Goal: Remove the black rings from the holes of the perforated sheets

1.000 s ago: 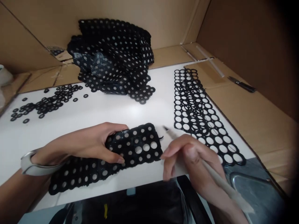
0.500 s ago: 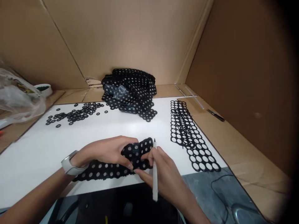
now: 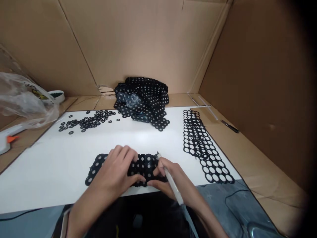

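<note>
A black sheet with rows of pale round spots [image 3: 142, 162] lies near the front edge of the white board [image 3: 119, 142]. My left hand [image 3: 119, 170] rests over its middle, gripping it between thumb and curled fingers. At its right end my right hand [image 3: 170, 175] pinches the sheet and also holds a white pen-shaped knife [image 3: 174, 186], its dark tip pointing up and away. Both thumbs are close together at the sheet's near edge.
Small black rings [image 3: 90, 122] are scattered at the back left. A heap of spotted black sheets [image 3: 143, 99] stands at the back. Black sheets with large holes [image 3: 210, 158] lie right, near a dark knife [image 3: 230, 126]. A plastic bag [image 3: 27, 102] and white bowl [image 3: 57, 96] are far left.
The sheet now lies flatter on the board, its left part showing beyond my left hand. My left hand has turned over it, and the white knife has tilted leftward at its tip. The view has shifted slightly.
</note>
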### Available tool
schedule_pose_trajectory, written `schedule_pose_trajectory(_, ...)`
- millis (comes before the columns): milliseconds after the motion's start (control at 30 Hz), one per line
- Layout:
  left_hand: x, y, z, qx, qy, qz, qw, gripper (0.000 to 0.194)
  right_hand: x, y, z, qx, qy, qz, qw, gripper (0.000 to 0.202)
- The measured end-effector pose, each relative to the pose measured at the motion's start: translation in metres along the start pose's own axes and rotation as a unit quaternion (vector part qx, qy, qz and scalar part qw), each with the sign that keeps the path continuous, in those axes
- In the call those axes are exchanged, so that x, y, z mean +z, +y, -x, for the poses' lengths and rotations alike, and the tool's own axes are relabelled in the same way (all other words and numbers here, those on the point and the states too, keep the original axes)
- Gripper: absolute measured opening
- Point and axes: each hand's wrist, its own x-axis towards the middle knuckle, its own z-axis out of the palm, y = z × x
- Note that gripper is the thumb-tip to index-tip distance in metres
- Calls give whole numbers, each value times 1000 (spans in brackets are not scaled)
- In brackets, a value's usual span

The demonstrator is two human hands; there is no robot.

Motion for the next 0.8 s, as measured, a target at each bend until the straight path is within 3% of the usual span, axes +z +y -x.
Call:
schedule_pose_trajectory(133,23,18,44,33,29,-60,997,21,1,1,2,-13,-12,61,998,36)
schedule_pose_trajectory(300,41,30,58,-2,28,-77,997,19,4,0,3,-27,-13,45,999,31)
schedule_pose_trajectory(467,32,28,59,-1,-15,12,1000,15,11,-9,1,-24,-26,-47,998,32)
schedule_pose_trajectory(633,17,22,57,-1,-74,121,990,26,21,-13,-3,-37,-31,-70,996,32)
schedule_pose_trajectory(800,15,9,63,-26,-24,181,983,28,20,-17,-3,-42,-20,-75,996,34)
